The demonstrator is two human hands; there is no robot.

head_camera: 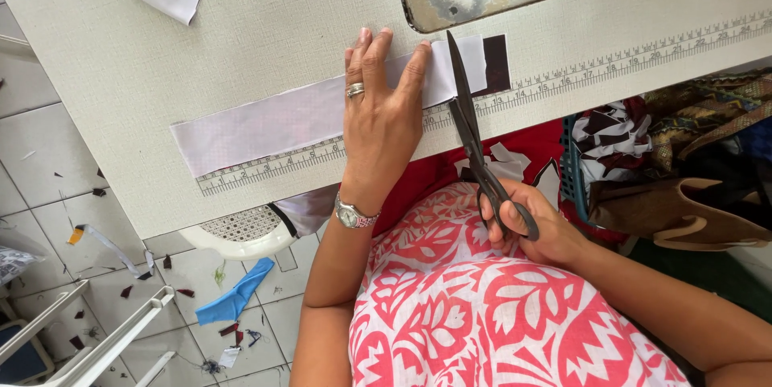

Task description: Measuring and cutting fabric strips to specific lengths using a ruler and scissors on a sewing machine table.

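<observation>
Bright, even daylight, soft shadows, sharp focus, slight wide-angle edge distortion.

The person wears a sleeveless garment in red and white, filling the lower middle and lower right of the frame. Its print is bold: large white leaf and flower shapes, with toothed zigzag edges, set on a bright red ground. Both arms are bare from the shoulder down, with no sleeves.

On the left hand, near the centre of the frame, a silver band ring sits on one finger. At the left wrist, just below, there is a small wristwatch with a round pale dial, a silver case and a narrow pinkish strap.

The right hand, right of centre, shows no ring or watch.
</observation>
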